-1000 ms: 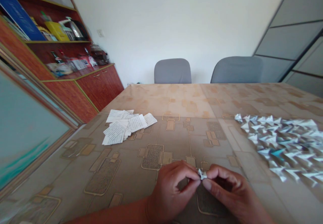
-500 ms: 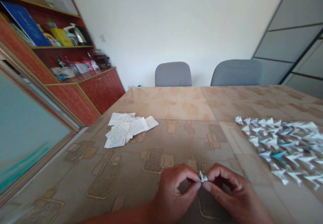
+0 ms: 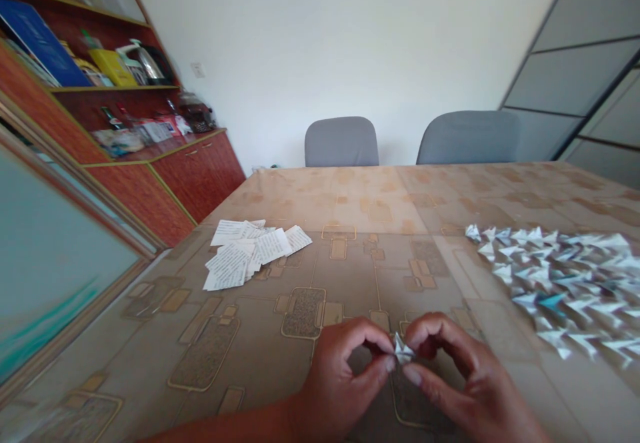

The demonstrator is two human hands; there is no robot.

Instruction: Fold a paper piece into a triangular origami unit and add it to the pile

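A small folded paper figure (image 3: 403,351), with a peak pointing up and printed marks on it, is held just above the table in front of me. My left hand (image 3: 350,370) pinches its left side between thumb and forefinger. On the other side, my right hand (image 3: 457,366) has thumb and forefinger around the right end, with a slightly looser grip. The fingertips hide part of the figure. Several similar folded paper figures (image 3: 570,283) stand in rows at the right, one of them bluish green. A loose pile of printed paper slips (image 3: 245,250) lies flat at the left.
A patterned cloth covers the table (image 3: 280,390). Beyond its far edge stand two grey chairs (image 3: 341,142) (image 3: 467,138). At the left are a red-brown shelf cabinet (image 3: 200,170), with a kettle (image 3: 149,63) and bottles, and a sliding door (image 3: 55,283).
The right thumb and forefinger have spread a little, and more of the folded figure shows, its peak now upright. The view has tilted slightly; paper slips and rows stay in place.
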